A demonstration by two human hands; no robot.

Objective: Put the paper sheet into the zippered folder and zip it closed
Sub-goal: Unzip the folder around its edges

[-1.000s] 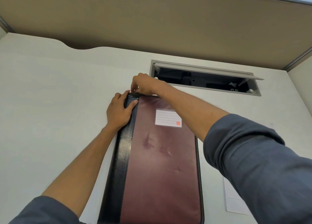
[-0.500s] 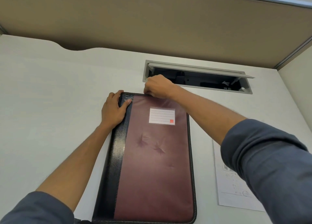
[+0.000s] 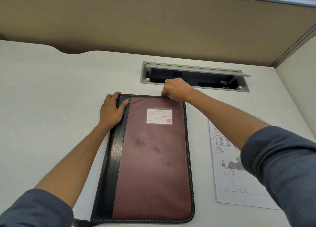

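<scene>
White worktop (image 3: 51, 107) carried everything, with a tan partition wall (image 3: 153, 21) along its far edge and a grey cable hatch (image 3: 246, 88) propped open at far right. Flat maroon fabric zippered folder with a black leather-look spine strip (image 3: 153, 167) lay lengthwise at centre, spine on the left, so the zip ran along the far edge and down the right side. Printed white paper sheet (image 3: 229, 180) lay on the worktop just right of the folder, part-covered by the right sleeve; it was not inside yet, so the zip was likely being worked open first. Left hand (image 3: 111, 112) pressed the far-left corner, thumb on the spine, probably anchoring the folder against the pull. Right hand (image 3: 176, 91) was clenched at the far edge near the right corner, apparently pinching the zip pull; the pull itself was hidden under the fingers.
</scene>
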